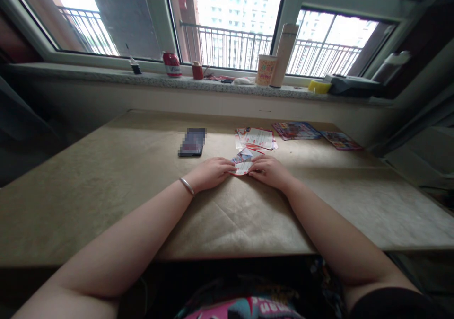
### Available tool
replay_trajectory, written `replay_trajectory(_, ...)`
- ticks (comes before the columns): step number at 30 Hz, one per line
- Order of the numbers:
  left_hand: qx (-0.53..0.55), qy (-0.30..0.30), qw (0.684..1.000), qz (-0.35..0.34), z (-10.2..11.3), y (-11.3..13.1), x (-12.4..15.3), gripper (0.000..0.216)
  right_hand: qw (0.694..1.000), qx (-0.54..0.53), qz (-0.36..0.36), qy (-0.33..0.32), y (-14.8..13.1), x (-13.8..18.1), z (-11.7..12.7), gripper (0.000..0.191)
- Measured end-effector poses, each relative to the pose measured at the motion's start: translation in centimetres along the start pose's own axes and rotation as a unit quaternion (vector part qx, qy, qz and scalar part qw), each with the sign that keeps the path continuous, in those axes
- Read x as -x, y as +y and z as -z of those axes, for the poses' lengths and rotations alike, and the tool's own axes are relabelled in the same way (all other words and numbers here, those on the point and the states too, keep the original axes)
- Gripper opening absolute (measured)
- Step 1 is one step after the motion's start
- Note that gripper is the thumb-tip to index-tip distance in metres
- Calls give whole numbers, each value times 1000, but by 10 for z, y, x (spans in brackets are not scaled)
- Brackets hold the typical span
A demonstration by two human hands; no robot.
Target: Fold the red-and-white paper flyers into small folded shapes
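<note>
Between my two hands, on the table, lies a partly folded printed sheet of paper (243, 168), white with red print and a bluish picture on the turned-up part. My left hand (212, 172), with a silver bangle at the wrist, has its fingers closed on the sheet's left edge. At the right edge, the fingers of my right hand (270, 171) are closed on the same paper, the thumb side toward me. Just beyond it sits a loose pile of printed leaflets (260, 138), red and white. Left of the pile rests a dark phone (192, 142), partly pixelated.
Colourful leaflets (297, 130) lie at the back right of the table (106, 191). On the windowsill stand a red can (172, 65), a small red jar (197, 70), a patterned paper cup (265, 70), a tall tumbler (284, 56) and a yellow item (319, 87).
</note>
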State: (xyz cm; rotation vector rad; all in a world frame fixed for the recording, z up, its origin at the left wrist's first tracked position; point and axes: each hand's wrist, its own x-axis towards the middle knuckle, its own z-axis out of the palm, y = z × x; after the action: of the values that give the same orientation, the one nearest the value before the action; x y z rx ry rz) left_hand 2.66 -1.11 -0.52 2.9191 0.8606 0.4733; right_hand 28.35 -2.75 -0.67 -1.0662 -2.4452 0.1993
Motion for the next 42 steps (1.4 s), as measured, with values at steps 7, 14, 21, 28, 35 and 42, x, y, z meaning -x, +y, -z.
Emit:
replay_trajectory(7, 39, -39, 998, 35, 5, 11, 1, 33, 988, -88, -127, 17, -10, 1, 0, 20)
replay_trajectory(14, 57, -23, 997, 55, 5, 15, 2, 35, 964, -81, -249, 36, -4, -5, -10, 17)
replay_trajectory(21, 49, -16, 999, 19, 6, 9, 0, 27, 971, -9, -235, 37, 1, -6, -18, 13)
replay_trajectory(28, 26, -14, 1000, 6, 8, 10, 0, 31, 972, 77, -219, 27, -4, -7, -15, 14)
replay_trajectory(35, -1, -21, 1000, 9, 8, 13, -1, 35, 962, 132, -239, 8, -12, -8, -12, 16)
replay_trajectory(42, -2, -8, 1000, 2, 5, 13, 0, 34, 965, 124, -231, -12, -2, -7, -8, 12)
